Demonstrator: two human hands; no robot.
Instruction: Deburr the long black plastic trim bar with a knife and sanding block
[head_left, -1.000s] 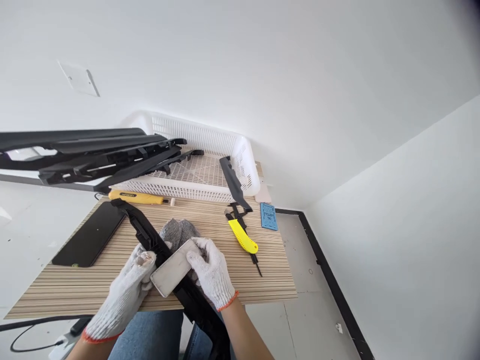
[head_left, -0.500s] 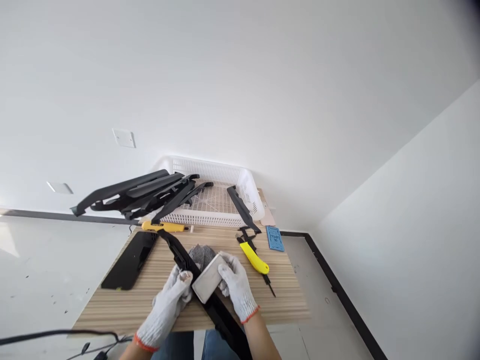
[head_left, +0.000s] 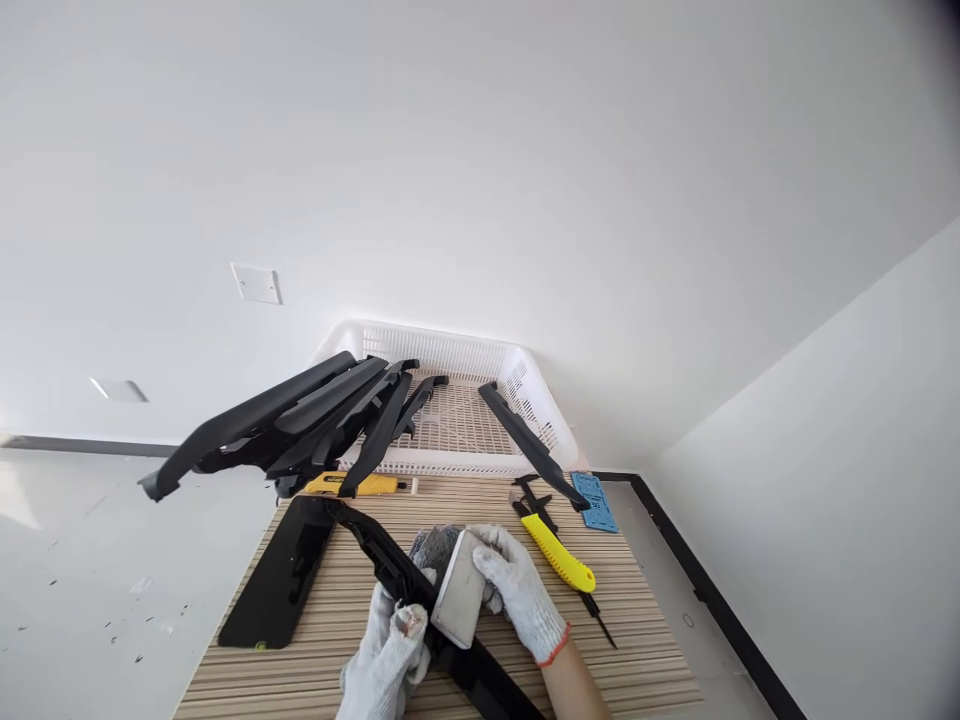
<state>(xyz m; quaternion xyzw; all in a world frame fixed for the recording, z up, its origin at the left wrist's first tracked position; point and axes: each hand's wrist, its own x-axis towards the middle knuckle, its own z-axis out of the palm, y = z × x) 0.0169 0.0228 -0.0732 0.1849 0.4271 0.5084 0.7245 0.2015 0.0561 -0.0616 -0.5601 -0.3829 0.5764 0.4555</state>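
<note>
My left hand [head_left: 390,650], in a white knitted glove, is closed round a long black plastic part [head_left: 484,680] that lies slantwise over the table's front. Its thumb rests on the part's edge. In my right hand [head_left: 514,585], also gloved, is a flat whitish block [head_left: 460,590], pinched between thumb and fingers and lying against or just over the black part's right side. A grey cloth [head_left: 435,550] is bunched behind the block, between both hands. Where the block meets the part is hidden.
A white basket [head_left: 442,466] at the back holds several black parts [head_left: 300,410]; some overhang its left side. On the striped table [head_left: 360,590] are a black panel [head_left: 277,575], yellow tool [head_left: 360,484], yellow-handled knife [head_left: 559,552], caliper [head_left: 536,500] and blue card [head_left: 595,502].
The view has shifted, so the table and its items appear lower and larger. The block in my right hand now stands more upright in the picture. Both hands keep their hold.
</note>
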